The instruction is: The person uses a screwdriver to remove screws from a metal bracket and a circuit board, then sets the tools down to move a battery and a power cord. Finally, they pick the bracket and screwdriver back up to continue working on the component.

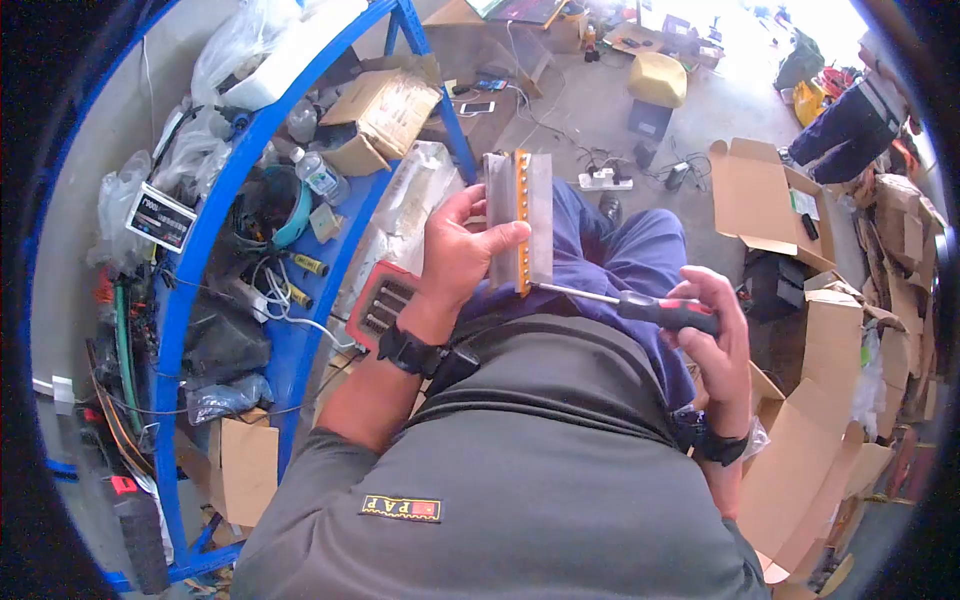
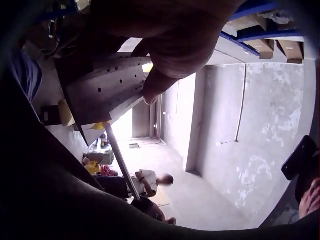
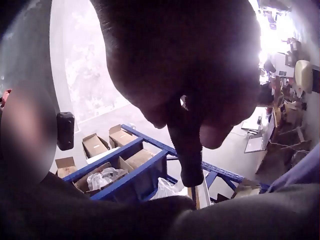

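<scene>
My left hand [image 1: 458, 248] grips a long grey metal plate assembly [image 1: 541, 225], its thumb lying over the front. An orange strip with a row of small fittings [image 1: 523, 190] runs along the assembly's middle. Several small holes show in the metal face [image 2: 112, 90] in the left wrist view. My right hand [image 1: 722, 345] holds a screwdriver [image 1: 655, 309] by its red and black handle. The screwdriver's shaft [image 1: 575, 292] points left, with its tip right at the lower end of the orange strip. From the right wrist, the handle [image 3: 186, 150] appears dark between the fingers.
A red-framed case of bits [image 1: 385, 305] lies beside my left forearm. Blue shelving [image 1: 190, 290] on the left carries a bottle [image 1: 320, 178], bags and a carton [image 1: 380, 115]. Open cardboard boxes [image 1: 760, 195] stand right. Another person [image 1: 850, 125] is at the far right.
</scene>
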A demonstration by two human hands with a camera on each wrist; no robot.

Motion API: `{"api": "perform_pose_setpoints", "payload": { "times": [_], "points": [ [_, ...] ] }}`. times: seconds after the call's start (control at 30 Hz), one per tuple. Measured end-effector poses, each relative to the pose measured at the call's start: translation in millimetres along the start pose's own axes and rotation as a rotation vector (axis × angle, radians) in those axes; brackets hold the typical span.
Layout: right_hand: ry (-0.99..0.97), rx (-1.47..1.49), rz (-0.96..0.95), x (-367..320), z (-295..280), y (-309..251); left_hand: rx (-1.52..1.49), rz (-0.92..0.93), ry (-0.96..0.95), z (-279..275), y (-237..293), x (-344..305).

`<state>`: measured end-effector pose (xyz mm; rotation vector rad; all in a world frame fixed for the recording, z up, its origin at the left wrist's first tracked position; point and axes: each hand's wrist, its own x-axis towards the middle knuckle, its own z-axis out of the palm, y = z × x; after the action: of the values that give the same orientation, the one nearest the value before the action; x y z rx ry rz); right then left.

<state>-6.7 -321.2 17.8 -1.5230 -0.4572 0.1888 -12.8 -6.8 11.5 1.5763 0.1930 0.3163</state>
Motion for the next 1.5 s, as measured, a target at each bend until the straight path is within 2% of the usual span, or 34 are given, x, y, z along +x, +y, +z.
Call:
{"api": "perform_pose_setpoints", "payload": {
  "times": [0.03, 0.13, 0.2, 0.37, 0.43, 0.5, 0.6, 0.7, 0.87, 0.97, 1.03, 1.1, 1.2, 1.27, 1.4, 1.43, 1.5],
  "points": [
    [-0.003, -0.054, -0.061, 2.6, -2.6, 2.3, -0.014, 0.018, -0.006, -0.6, -4.7, 4.4],
    [0.06, 0.033, -0.049, 12.9, 0.2, 0.4, -0.048, 0.032, -0.021, 4.9, -8.8, 20.4],
    [0.135, -0.032, 0.037, 25.6, -10.9, 2.6, -0.076, 0.035, -0.01, 11.0, -10.0, 33.9],
    [0.104, -0.129, 0.188, 42.7, -35.1, 5.8, -0.067, -0.029, -0.011, 27.9, -13.2, 52.1],
    [0.121, -0.055, 0.015, 49.6, -22.0, -2.1, -0.087, -0.026, -0.02, 29.9, -14.3, 57.4],
    [0.124, -0.016, 0.014, 54.3, -17.9, -3.2, -0.079, -0.055, -0.043, 28.7, -13.3, 62.5],
    [0.113, -0.104, 0.242, 60.0, -28.9, 5.4, -0.082, -0.094, -0.032, 28.6, -16.1, 69.6],
    [0.101, -0.071, 0.355, 67.1, -26.5, 11.0, -0.081, -0.076, -0.033, 25.7, -26.5, 79.4],
    [0.141, 0.056, 0.297, 78.8, -19.2, 20.2, -0.135, -0.15, -0.009, 24.7, -37.3, 91.1],
    [0.133, 0.031, 0.425, 86.9, -26.0, 34.6, -0.148, -0.167, -0.02, 24.1, -50.3, 98.0],
    [0.07, -0.059, 0.499, 103.5, -28.2, 40.4, -0.135, -0.298, 0.012, 25.3, -56.8, 108.9],
    [0.087, -0.045, 0.354, 110.6, -24.0, 45.9, -0.126, -0.293, 0.007, 25.9, -60.9, 115.4],
    [0.104, 0.026, 0.313, 120.6, -25.3, 56.7, -0.183, -0.334, 0.027, 26.1, -74.5, 122.5],
    [0.102, -0.045, 0.496, 128.2, -30.2, 60.5, -0.179, -0.356, 0.023, 26.0, -75.3, 128.6],
    [0.032, 0.029, 0.656, 138.0, -39.3, 78.0, -0.136, -0.375, 0.024, 26.5, -87.9, 136.9],
    [0.028, 0.031, 0.658, 140.9, -36.8, 81.7, -0.137, -0.379, 0.025, 26.0, -92.0, 137.9],
    [0.081, -0.048, 0.388, 143.3, -31.3, 88.2, -0.13, -0.403, 0.022, 26.4, -95.4, 138.2]
  ]
}}
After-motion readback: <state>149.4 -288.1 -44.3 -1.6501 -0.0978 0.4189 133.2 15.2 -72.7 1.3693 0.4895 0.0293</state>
